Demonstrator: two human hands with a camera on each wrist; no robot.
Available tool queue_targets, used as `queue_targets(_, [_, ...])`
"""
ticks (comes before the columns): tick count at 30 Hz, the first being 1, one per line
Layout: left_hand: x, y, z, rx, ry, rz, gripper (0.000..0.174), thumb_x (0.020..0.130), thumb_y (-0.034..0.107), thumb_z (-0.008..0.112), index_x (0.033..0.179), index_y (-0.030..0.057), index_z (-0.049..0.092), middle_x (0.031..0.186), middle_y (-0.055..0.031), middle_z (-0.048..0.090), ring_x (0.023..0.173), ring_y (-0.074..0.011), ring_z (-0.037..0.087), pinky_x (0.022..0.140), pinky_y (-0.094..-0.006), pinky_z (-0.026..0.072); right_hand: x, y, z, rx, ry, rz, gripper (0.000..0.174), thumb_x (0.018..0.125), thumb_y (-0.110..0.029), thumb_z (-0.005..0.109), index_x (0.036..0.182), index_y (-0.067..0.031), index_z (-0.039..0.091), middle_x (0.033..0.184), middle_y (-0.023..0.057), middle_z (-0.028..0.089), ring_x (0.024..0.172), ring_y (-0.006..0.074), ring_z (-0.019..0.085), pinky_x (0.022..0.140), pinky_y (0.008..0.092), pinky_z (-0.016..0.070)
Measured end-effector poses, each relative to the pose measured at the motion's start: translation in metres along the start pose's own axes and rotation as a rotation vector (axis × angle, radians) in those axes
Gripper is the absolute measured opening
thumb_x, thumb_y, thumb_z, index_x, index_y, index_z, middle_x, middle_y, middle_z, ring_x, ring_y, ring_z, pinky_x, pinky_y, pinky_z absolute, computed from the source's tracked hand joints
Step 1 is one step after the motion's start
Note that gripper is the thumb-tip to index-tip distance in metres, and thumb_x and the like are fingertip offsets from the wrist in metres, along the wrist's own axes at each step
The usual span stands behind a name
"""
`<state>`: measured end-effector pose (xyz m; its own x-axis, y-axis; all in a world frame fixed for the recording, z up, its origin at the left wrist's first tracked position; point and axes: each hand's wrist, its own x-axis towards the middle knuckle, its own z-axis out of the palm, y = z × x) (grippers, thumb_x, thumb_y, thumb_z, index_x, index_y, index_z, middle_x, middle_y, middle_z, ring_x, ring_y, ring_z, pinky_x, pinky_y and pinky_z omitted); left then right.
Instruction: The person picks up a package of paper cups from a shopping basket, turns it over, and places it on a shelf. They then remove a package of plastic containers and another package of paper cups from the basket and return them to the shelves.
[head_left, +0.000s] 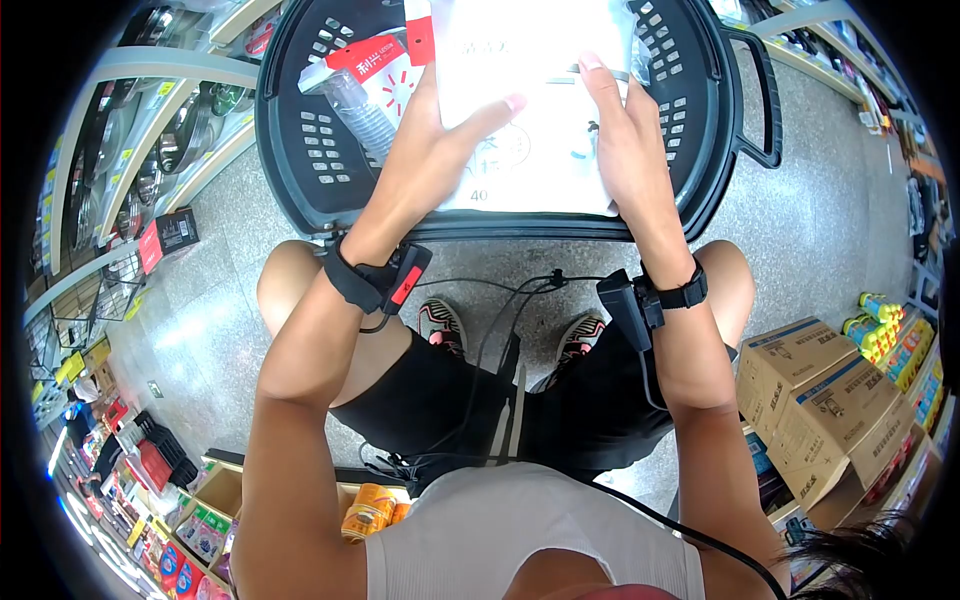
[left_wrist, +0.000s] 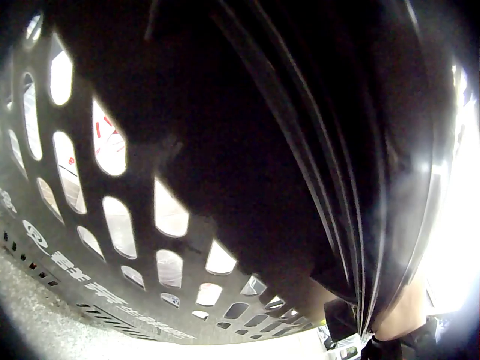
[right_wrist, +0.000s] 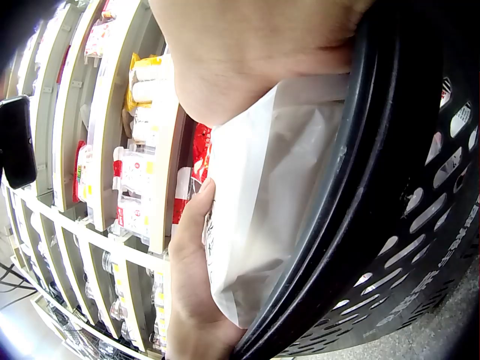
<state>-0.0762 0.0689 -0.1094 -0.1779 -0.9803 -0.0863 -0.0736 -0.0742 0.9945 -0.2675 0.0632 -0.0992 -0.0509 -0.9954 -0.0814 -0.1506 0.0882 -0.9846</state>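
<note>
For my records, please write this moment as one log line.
left hand: grips white package | right hand: grips its opposite side | black basket: package at its opening; red-white packet inside

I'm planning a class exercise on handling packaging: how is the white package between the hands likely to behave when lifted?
The white package would probably give somewhat, since its wrapping creases in the right wrist view. That smooth, plastic-looking surface may be slippery. Its broad, roughly rectangular face makes rolling unlikely.

Glare whitens the package (head_left: 550, 140) (edges warp).
</note>
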Motion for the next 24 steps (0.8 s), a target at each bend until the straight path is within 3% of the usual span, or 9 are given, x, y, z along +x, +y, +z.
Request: queue_targets(24, [0.0009, -0.0012, 0.0004, -0.009, 0.0, 0.028, 0.059, 0.091, 0.032, 0.074, 0.127, -0.0089, 0.051, 0.111, -0.0202, 0.068, 0.099, -0.0217, 0.07, 0.084, -0.0301, 0.0544, 0.001, 0.0032, -0.0008, -0.001, -0.018, -0.013, 0.06, 0.1, -0.046, 0.054, 0.117, 0.0122, 0.061, 0.085, 0.0173, 0.07, 0.073, 0.0185, 0.068, 0.071, 0.0309, 0.0536])
